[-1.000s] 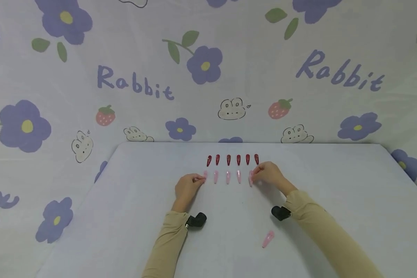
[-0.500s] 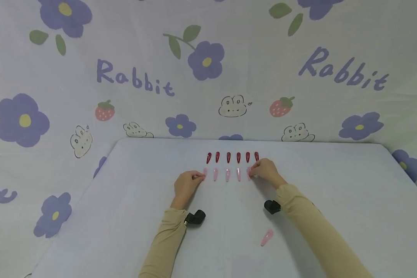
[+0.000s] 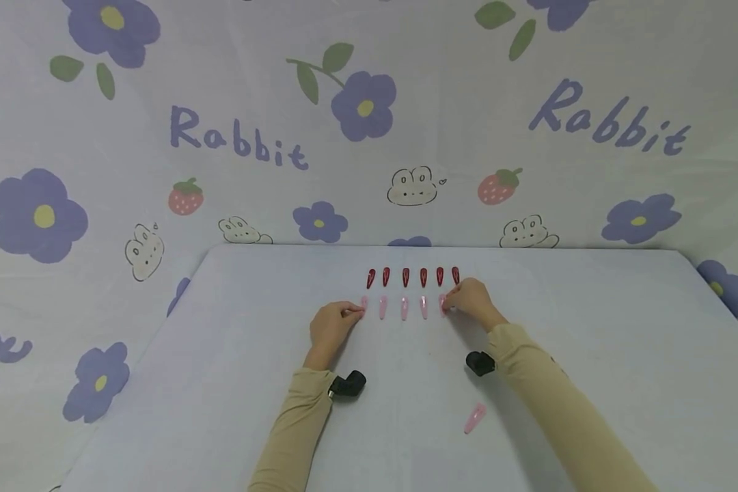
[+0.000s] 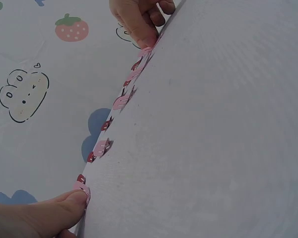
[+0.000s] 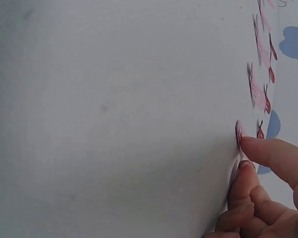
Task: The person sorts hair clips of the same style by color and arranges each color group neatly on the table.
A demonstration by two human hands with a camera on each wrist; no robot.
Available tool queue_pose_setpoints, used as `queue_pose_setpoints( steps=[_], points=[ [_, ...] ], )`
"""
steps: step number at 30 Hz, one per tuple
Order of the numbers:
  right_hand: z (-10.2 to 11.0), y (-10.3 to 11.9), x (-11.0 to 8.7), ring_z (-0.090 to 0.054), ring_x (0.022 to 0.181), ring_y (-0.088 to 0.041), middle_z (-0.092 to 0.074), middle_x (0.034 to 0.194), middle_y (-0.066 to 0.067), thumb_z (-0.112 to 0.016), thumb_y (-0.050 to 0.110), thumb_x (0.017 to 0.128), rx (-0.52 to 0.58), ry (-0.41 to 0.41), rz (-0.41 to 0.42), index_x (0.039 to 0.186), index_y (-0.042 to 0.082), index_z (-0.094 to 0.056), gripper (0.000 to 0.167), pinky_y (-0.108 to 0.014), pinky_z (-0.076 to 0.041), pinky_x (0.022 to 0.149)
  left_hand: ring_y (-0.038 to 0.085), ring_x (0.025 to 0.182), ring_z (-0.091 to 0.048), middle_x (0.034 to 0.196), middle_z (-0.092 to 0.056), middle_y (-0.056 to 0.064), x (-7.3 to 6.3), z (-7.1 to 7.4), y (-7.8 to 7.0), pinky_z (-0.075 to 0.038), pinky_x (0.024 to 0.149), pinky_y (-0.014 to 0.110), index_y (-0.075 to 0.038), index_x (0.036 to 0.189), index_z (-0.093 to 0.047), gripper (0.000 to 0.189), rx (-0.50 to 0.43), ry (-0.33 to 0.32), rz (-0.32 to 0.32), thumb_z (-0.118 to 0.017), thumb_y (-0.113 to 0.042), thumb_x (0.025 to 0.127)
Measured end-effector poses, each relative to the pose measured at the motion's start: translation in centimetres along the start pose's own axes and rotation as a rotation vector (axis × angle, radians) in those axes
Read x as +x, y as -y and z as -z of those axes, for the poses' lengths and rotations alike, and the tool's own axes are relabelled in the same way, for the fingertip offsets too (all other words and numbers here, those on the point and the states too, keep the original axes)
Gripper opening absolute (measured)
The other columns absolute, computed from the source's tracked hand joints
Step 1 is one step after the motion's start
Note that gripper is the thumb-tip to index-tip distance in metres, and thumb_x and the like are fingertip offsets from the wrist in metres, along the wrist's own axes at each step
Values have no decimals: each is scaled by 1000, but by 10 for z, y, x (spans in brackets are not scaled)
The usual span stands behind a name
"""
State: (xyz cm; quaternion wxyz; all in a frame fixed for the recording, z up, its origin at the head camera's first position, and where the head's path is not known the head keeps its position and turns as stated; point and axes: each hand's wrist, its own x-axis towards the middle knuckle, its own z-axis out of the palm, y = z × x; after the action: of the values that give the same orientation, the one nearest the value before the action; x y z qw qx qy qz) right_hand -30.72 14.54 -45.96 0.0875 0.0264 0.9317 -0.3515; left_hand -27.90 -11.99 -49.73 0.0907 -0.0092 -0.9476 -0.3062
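Note:
Two rows of snap hair clips lie on the white table, red clips (image 3: 406, 277) behind and pink clips (image 3: 404, 308) in front. My left hand (image 3: 331, 329) pinches the leftmost pink clip (image 3: 364, 302) between thumb and fingertips. At the row's other end, my right hand (image 3: 472, 302) pinches the rightmost pink clip (image 3: 443, 302); thumb and fingers cover part of it. From the right wrist, this clip (image 5: 238, 133) pokes out past the fingertips. One more pink clip (image 3: 475, 418) lies slanted, closer to me, beside the right forearm.
Behind the table (image 3: 221, 383) hangs a white cloth (image 3: 455, 89) printed with flowers, rabbits and strawberries. A small black camera (image 3: 349, 384) sits on the left wrist, another black camera (image 3: 481, 363) on the right.
My right hand has shifted slightly forward and left, bringing its pink clip level with the pink row. The left hand stays at the leftmost pink clip. The head view has tilted slightly.

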Motion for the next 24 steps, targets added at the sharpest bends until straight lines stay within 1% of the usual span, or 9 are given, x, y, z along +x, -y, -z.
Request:
queue_pose_setpoints(
  steps=[5, 11, 15, 19, 22, 24],
  points=[
    [1, 1, 1, -43, 63, -17, -55, 67, -6, -69, 12, 74, -2, 7, 1, 73, -3, -60, 17, -27, -35, 56, 10, 55, -42, 59, -50, -7, 1, 2, -1, -31, 48, 26, -17, 85, -73, 16, -2, 0, 5, -69, -31, 77],
    [2, -2, 5, -42, 64, -17, -56, 68, -5, -69, 14, 74, 24, 34, -11, 77, -3, -64, 18, -28, -34, 57, 10, 55, -41, 59, -48, -6, 2, 3, 0, -30, 47, 26, -17, 85, -73, 16, 3, -6, 0, -69, -30, 77],
    [2, -5, 6, -43, 65, -17, -56, 68, -4, -68, 15, 73, 52, 31, 8, 79, -3, -65, 19, -28, -36, 56, 10, 54, -41, 58, -48, -6, 3, 4, 1, -31, 47, 26, -17, 84, -73, 16, 1, -14, -6, -69, -30, 77],
    [7, -10, 1, -44, 67, -18, -54, 71, -5, -67, 17, 76, 118, 26, -5, 82, -2, -61, 21, -28, -36, 58, 10, 54, -42, 60, -51, -6, 2, 3, 1, -32, 47, 27, -17, 84, -73, 16, -13, -14, -3, -69, -30, 77],
    [18, -15, -6, -42, 66, -16, -50, 73, -5, -65, 21, 79, 199, 22, -57, 84, 1, -57, 22, -28, -35, 57, 9, 55, -43, 61, -52, -7, 0, 2, 1, -33, 48, 26, -17, 85, -73, 16, -23, -6, 0, -70, -31, 77],
    [28, -17, -12, -39, 64, -15, -46, 74, -4, -64, 24, 81, 247, 20, -73, 85, 2, -54, 24, -29, -33, 56, 9, 55, -43, 61, -52, -7, -1, 1, 1, -33, 48, 26, -17, 85, -73, 16, -26, -3, -1, -70, -30, 77]
  ],
)
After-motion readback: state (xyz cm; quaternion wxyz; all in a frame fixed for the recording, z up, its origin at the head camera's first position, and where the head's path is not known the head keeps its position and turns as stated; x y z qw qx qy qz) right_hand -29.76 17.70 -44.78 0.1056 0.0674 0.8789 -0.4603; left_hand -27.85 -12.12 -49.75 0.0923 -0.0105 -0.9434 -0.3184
